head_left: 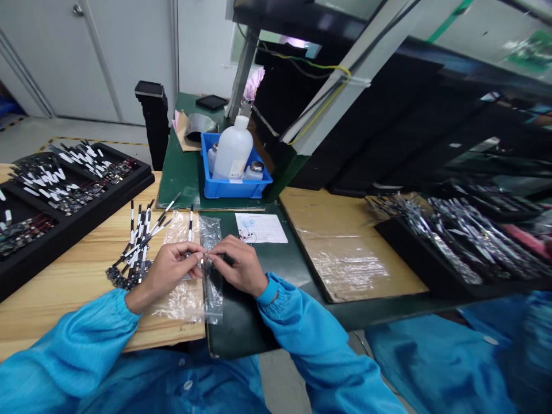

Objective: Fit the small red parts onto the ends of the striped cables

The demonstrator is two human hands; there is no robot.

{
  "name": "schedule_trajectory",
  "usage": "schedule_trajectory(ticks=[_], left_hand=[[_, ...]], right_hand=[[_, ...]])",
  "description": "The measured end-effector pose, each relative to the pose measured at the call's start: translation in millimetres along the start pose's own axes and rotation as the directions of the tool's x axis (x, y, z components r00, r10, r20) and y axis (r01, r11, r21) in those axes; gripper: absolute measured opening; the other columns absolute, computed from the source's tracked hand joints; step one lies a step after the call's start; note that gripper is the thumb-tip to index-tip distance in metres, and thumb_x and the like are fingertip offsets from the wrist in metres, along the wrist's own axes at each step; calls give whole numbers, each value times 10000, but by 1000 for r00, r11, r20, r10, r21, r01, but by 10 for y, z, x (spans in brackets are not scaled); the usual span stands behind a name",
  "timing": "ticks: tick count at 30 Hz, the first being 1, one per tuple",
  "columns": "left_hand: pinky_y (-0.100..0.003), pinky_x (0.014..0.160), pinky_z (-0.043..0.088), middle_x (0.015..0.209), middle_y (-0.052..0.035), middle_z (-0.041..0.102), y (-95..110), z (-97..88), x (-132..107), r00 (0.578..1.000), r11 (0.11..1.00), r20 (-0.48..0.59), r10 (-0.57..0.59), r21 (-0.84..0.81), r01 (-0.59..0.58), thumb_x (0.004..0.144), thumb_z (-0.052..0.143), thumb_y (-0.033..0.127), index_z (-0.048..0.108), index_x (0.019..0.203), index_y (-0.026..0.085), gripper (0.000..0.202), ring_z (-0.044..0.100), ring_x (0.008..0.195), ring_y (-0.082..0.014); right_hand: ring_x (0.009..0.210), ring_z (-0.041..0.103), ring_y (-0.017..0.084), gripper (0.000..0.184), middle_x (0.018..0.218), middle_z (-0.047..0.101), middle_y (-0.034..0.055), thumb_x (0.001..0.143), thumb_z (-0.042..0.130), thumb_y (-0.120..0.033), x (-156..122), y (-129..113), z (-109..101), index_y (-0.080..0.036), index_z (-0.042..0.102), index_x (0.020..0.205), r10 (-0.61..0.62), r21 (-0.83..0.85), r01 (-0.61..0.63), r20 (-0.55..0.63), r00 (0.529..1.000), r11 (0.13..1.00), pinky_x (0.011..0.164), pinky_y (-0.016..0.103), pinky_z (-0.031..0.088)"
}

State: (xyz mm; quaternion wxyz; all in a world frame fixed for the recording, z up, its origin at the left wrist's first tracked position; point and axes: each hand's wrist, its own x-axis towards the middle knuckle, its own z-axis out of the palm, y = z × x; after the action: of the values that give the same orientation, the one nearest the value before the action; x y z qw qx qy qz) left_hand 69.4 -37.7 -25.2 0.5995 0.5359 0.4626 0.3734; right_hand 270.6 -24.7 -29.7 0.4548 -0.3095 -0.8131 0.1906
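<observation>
My left hand [175, 267] is closed in a pinch, and from behind its fingers rises a black-and-white flat cable [190, 223] like those in the pile beside it. My right hand [239, 265] also pinches, its fingertips meeting those of the left; whatever tiny part lies between them is hidden. Beneath both hands lie clear plastic bags [183, 302], across the seam of the wooden top and the green mat. Left of my left hand lies a loose pile of small circuit boards [125, 276] with black-and-white flat cables.
At the left, a black foam tray [107, 192] holds many cabled boards. A blue bin [235, 188] with a white bottle [235, 146] stands ahead. A printed paper [267, 229] and cardboard sheet [345, 253] lie right. Beyond is another loaded tray [431, 259]; a person's blue sleeve [431, 356] shows below.
</observation>
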Motion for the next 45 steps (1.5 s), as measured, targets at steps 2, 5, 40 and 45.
schedule_trajectory(ticks=[2, 5, 40, 45], left_hand=[[-249, 602, 552, 648, -52, 731, -2, -7, 5, 1000, 1000, -10, 2, -28, -2, 843, 689, 391, 691, 1030, 115, 334, 687, 590, -162], [-255, 613, 560, 666, -43, 726, -8, -4, 17, 1000, 998, -17, 16, -60, -17, 828, 705, 362, 665, 1078, 112, 356, 687, 598, -159], [-248, 665, 565, 812, -54, 740, -85, 19, -5, 999, 1000, -49, 4, -4, -4, 835, 720, 352, 646, 1058, 147, 312, 717, 705, -166], [-249, 688, 548, 908, -49, 737, -56, 29, -10, 996, 999, -72, 45, -26, -47, 829, 736, 333, 504, 1354, 186, 592, 704, 773, -170]], right_hand=[[722, 597, 167, 56, 771, 696, 44, 912, 639, -178, 0, 7, -10, -193, 675, 873, 44, 3, -44, -1, 999, 999, 677, 310, 496], [717, 589, 162, 69, 764, 684, 39, 914, 626, -187, -10, 27, -5, -192, 660, 854, 72, 6, -72, 27, 997, 997, 678, 301, 492], [649, 584, 124, 77, 763, 646, 30, 923, 598, -189, -30, 18, -3, -180, 647, 864, 90, 4, -92, 140, 986, 996, 629, 235, 481], [660, 592, 133, 88, 766, 653, 31, 932, 590, -206, -31, 31, 1, -185, 651, 872, 102, 0, -103, 139, 985, 995, 629, 241, 486]])
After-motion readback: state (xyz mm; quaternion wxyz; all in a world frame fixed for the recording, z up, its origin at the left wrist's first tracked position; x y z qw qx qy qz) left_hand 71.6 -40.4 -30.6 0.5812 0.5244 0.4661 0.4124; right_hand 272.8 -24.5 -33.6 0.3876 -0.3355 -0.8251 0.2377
